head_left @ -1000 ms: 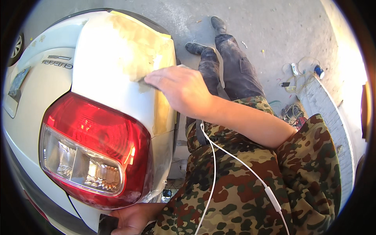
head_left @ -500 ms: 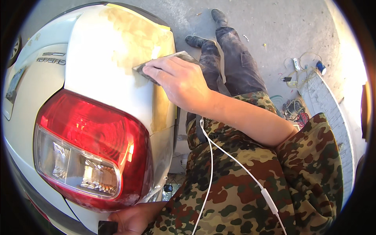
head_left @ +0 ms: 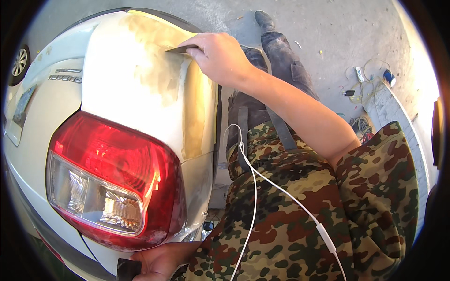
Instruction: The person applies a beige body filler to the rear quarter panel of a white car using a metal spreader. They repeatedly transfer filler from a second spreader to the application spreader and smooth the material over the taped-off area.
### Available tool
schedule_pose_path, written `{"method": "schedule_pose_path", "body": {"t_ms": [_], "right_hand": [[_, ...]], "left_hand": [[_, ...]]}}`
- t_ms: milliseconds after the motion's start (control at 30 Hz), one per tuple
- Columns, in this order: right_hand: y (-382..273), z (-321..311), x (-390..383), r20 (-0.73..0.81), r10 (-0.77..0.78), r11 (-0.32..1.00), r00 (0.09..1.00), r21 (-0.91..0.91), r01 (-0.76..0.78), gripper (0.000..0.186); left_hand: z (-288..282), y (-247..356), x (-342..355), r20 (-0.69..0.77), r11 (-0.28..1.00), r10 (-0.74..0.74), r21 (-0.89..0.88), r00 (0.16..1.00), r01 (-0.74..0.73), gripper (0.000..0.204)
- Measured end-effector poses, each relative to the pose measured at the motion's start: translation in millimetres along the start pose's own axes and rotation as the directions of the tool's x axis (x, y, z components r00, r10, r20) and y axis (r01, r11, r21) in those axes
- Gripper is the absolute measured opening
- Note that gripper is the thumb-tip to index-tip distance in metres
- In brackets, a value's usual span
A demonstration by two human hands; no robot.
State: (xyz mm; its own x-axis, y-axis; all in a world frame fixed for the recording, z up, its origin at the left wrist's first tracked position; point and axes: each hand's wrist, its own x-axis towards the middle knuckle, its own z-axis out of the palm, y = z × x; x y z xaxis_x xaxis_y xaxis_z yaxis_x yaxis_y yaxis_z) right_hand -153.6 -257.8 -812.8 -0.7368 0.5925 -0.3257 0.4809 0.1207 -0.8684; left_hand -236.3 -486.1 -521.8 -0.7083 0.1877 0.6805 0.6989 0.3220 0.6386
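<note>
My right hand (head_left: 221,58) is at the far right part of a white car's rear corner panel (head_left: 112,61). Its thumb and fingers pinch a thin, dark, stiff-looking sheet of sandpaper (head_left: 180,48), seen nearly edge-on. The sheet is over a beige, sanded-looking filler patch (head_left: 161,77); I cannot tell whether it touches. A second filler strip (head_left: 193,117) runs down the panel's right edge. Below the red tail light (head_left: 117,150), my left hand (head_left: 161,261) grips a dark flat rectangular piece (head_left: 128,269), partly cut off by the lower edge.
Yellow masking tape (head_left: 164,21) lines the panel's far edge. A white earphone cable (head_left: 255,201) hangs across my camouflage top. My legs stand on concrete ground (head_left: 337,28). To the right are a white ledge (head_left: 391,110), cables and a blue cup-like item (head_left: 389,77). Another car's wheel (head_left: 19,63) shows far left.
My right hand has moved away from me along the panel. The sandpaper, earlier held flatter under the fingers, is now tipped nearly edge-on. My left hand has barely moved.
</note>
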Motion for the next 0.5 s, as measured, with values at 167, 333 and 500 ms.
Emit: {"method": "schedule_pose_path", "body": {"t_ms": [167,333,500], "right_hand": [[-27,1,-28,-0.033,-0.210,0.977,0.977,-0.038,0.209,0.027],[-51,2,-59,0.007,-0.353,0.923,0.935,-0.163,0.350,0.023],[-69,-24,-80,0.050,-0.289,0.957,0.956,-0.001,0.289,0.021]], "left_hand": [[-4,1,-2,-0.065,0.998,-0.057,-0.042,0.996,0.055,0.049],[-12,0,0,-0.072,0.994,-0.031,-0.107,0.997,0.023,0.048],[-19,8,7,-0.105,0.999,-0.039,0.011,0.994,0.041,0.025]]}}
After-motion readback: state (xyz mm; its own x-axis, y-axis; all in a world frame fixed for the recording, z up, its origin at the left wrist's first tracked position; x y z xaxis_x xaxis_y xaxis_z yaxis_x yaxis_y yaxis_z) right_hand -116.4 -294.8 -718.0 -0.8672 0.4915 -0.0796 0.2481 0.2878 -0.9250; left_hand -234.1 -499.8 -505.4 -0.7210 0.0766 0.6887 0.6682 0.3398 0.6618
